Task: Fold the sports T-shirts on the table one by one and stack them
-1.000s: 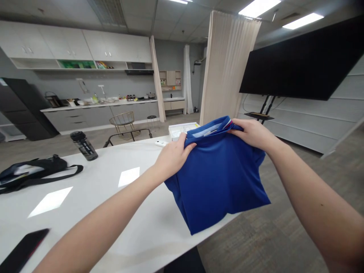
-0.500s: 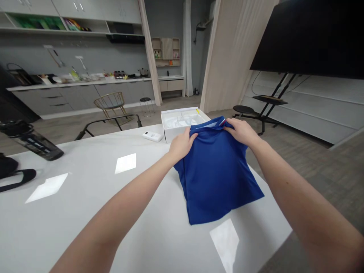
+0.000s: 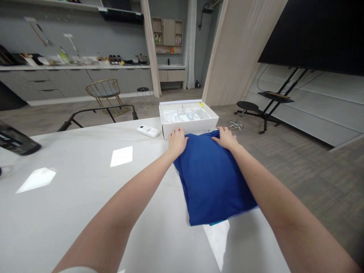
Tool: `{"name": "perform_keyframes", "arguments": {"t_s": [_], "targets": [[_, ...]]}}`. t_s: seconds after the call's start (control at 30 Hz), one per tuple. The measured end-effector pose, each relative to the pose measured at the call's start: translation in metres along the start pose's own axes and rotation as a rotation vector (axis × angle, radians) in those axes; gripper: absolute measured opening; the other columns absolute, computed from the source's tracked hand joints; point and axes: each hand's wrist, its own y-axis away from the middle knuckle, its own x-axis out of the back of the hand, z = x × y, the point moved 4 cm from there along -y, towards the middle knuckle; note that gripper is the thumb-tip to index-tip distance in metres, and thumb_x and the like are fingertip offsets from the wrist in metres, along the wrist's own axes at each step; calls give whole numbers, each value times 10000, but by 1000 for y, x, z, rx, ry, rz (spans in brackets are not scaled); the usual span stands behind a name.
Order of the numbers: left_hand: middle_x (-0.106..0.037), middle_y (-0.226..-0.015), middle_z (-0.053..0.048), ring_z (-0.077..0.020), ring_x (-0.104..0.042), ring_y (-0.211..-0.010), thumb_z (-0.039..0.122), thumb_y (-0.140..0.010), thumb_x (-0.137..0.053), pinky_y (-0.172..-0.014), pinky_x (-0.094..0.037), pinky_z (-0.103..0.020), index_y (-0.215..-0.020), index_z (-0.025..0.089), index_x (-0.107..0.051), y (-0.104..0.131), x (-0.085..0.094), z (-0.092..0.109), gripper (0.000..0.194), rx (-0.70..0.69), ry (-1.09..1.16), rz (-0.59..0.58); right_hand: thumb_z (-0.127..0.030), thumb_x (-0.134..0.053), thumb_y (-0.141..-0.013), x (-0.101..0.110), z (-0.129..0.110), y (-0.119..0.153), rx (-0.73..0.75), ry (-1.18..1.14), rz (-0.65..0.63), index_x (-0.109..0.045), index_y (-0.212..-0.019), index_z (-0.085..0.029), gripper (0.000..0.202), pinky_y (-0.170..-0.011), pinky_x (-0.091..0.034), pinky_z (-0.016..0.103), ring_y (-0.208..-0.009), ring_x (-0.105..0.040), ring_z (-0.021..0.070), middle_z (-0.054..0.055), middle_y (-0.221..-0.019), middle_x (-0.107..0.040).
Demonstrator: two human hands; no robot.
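A folded blue shirt lies on the white table, its near edge toward me and a small bit of teal showing beneath that edge. My left hand is closed on the shirt's far left corner, thumb pointing inward over the cloth. At the far right corner, my right hand grips the fabric in the same way. Both hands are just in front of a white open box, which holds white, partly see-through items. The undersides of the fingers are hidden.
A white handheld device lies left of the box. Farther left is a dark bottle on its side. A black chair frame stands behind the table, with a round black stool beyond the right edge.
Both hands have lowered the shirt's far edge toward the table. The raised collar with its red and white trim no longer shows, and the cloth lies flatter. The view has tilted down slightly.
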Motion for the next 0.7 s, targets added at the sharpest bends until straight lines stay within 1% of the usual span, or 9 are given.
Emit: {"name": "perform_keyframes", "arguments": {"t_s": [0.07,0.13,0.2,0.3,0.37,0.43,0.5,0.57,0.7], "targets": [[-507,-1488,-176,-287,-464,-1386,248,-1017,-430,-1192,-297,-457,-1428,132,-486,15,9,24,431,-236,-11,143,-442,-593,-935,8,-10,12,-22,-24,190,-430,-1460,-207,598,-1033,-407,609,-1338,-432,401,202,-1491,-423],[-481,-1533,-124,-223,-415,-1433,231,-1039,-346,-1243,-221,-412,-1463,163,-465,29,8,52,445,-487,39,123,-381,-496,-979,14,-23,23,66,-100,316,-478,-1430,-194,489,-1052,-423,551,-1315,-473,370,189,-1454,-485],[-466,-1558,-101,-194,-391,-1458,303,-1060,-301,-1253,-210,-403,-1497,175,-433,38,-5,70,473,-579,90,12,-325,-400,-1005,7,-33,29,233,-216,236,-538,-1396,-208,431,-1041,-464,466,-1253,-552,315,150,-1380,-582],[-398,-1609,-104,-221,-331,-1502,465,-1060,-267,-1250,-224,-457,-1558,173,-355,40,-36,71,584,-441,116,-201,-318,-334,-1024,-21,-27,30,336,-316,-56,-563,-1412,-252,455,-1095,-448,438,-1260,-590,260,86,-1377,-635],[-335,-1643,-74,-237,-261,-1533,540,-1047,-237,-1261,-186,-483,-1577,205,-334,38,-52,59,635,-335,110,-278,-397,-311,-1041,-36,-8,28,236,-276,-163,-545,-1442,-298,475,-1177,-336,551,-1381,-499,279,52,-1485,-560],[-304,-1656,-56,-243,-222,-1546,574,-1037,-209,-1269,-148,-489,-1573,218,-356,35,-58,45,660,-232,94,-289,-491,-278,-1045,-43,14,26,110,-220,-213,-502,-1482,-334,515,-1183,-225,681,-1483,-356,319,30,-1599,-413],[-315,-1650,-81,-259,-232,-1543,564,-1036,-199,-1267,-142,-507,-1556,190,-390,35,-53,37,669,-124,62,-268,-551,-262,-1038,-41,26,26,20,-204,-243,-446,-1525,-331,565,-1162,-192,733,-1525,-254,344,41,-1654,-294],[-317,-1645,-120,-273,-236,-1541,517,-1040,-209,-1266,-134,-518,-1543,142,-406,38,-40,41,658,-82,28,-177,-556,-266,-1036,-33,26,31,-12,-222,-222,-412,-1551,-296,595,-1172,-179,724,-1538,-213,345,71,-1664,-260],[-255,-1672,-99,-226,-153,-1563,426,-1048,-188,-1282,-81,-459,-1574,133,-338,52,-18,76,620,-242,41,42,-518,-220,-1050,-17,-5,56,154,-346,-127,-398,-1559,-288,586,-1221,-168,632,-1545,-211,283,53,-1656,-289]]}}
